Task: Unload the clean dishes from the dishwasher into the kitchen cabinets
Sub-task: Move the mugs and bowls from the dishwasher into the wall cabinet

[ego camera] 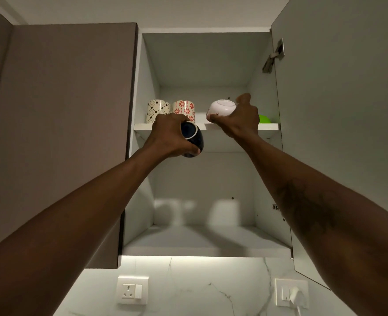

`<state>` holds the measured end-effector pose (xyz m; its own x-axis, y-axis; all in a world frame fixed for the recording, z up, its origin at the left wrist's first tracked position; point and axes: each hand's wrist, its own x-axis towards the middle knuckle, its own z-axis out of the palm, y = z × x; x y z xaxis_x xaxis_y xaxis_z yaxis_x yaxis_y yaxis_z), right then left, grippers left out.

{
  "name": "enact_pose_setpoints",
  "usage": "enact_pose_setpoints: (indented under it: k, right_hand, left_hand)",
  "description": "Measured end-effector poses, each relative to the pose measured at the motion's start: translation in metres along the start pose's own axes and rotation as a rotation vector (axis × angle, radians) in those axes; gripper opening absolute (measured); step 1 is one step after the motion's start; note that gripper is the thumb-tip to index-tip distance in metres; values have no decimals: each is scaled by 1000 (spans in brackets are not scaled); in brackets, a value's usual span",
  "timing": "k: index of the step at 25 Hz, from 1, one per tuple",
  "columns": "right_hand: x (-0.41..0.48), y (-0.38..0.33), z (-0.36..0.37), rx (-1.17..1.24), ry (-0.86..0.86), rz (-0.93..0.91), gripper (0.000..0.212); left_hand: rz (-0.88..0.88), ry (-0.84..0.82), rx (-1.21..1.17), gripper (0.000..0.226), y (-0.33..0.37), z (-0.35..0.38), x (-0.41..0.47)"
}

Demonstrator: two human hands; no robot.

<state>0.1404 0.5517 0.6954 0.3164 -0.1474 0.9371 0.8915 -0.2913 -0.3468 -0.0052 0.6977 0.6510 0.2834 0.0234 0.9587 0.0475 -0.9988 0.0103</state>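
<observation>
Both arms reach up into an open wall cabinet. My left hand [168, 135] grips a dark blue bowl [194, 136] with a white rim, tilted, just below the front edge of the upper shelf [269, 126]. My right hand [239, 118] holds a white bowl [221, 107] upside down above that shelf, near its front edge. Two patterned mugs stand at the shelf's left: a cream one with brown marks [157, 110] and a white one with red flowers [184, 109]. A green dish [264, 119] sits behind my right hand, partly hidden.
The cabinet door [339, 110] stands open on the right, its hinge near the top. A closed brown cabinet [69, 110] is on the left. The lower shelf [206, 239] is bare. Below are a marble backsplash, a wall socket [132, 290] and a plugged-in socket [291, 293].
</observation>
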Motion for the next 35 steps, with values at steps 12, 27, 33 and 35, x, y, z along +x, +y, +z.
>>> enact_pose_setpoints:
  k: [12, 27, 33, 35]
  right_hand:
    - [17, 7, 15, -256, -126, 12, 66]
    - [-162, 31, 71, 519, -536, -322, 17]
    - [-189, 48, 94, 570, -877, 11, 43]
    - [-197, 50, 96, 585, -929, 115, 41]
  left_hand:
    - [-37, -30, 24, 82, 3, 10, 2]
    - [-371, -603, 263, 74, -36, 15, -58]
    - [-526, -722, 241, 82, -47, 36, -82]
    - [-559, -749, 231, 85, -49, 41, -89]
